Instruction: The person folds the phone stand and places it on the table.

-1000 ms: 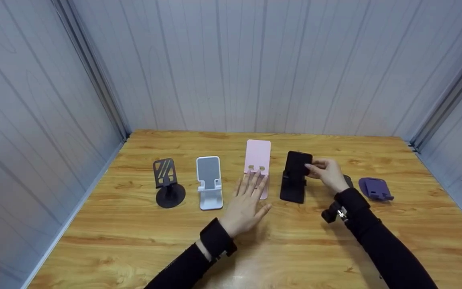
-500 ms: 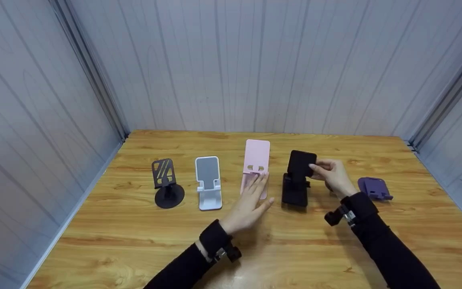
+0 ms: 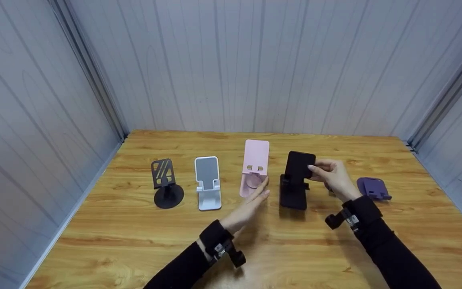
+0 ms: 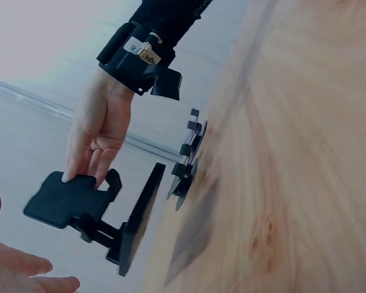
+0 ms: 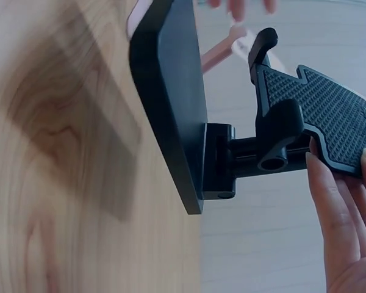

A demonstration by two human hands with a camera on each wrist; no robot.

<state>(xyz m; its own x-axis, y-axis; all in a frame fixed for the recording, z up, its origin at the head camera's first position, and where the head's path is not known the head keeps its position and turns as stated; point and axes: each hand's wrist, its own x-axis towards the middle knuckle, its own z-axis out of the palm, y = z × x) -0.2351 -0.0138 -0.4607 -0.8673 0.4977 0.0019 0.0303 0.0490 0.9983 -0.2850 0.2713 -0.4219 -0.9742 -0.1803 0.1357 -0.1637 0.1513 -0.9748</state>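
My right hand [image 3: 332, 176] pinches the right edge of a black phone stand's upper plate [image 3: 301, 163], thumb in front and fingers behind. The stand is raised above the table; its flat base [image 5: 177, 91] and the shadow below it stand apart in the right wrist view. Its plate has a textured pad and two hooked lips. My left hand [image 3: 246, 210] hovers edge-on with straight fingers by the lower right side of a pink phone stand [image 3: 256, 154]. In the left wrist view, left fingers [image 4: 18, 262] show near the black stand, holding nothing.
To the left stand a white phone stand with a grey pad [image 3: 207, 172] and a dark slotted one on a round base [image 3: 168, 194]. A purple folded stand [image 3: 375, 188] lies at right. Another folded dark stand [image 4: 183, 177] is mostly hidden behind my right wrist.
The black stand has come up off the table in my right hand, its shadow parting from the base. My left hand has turned onto its edge and uncovered more of the pink stand.
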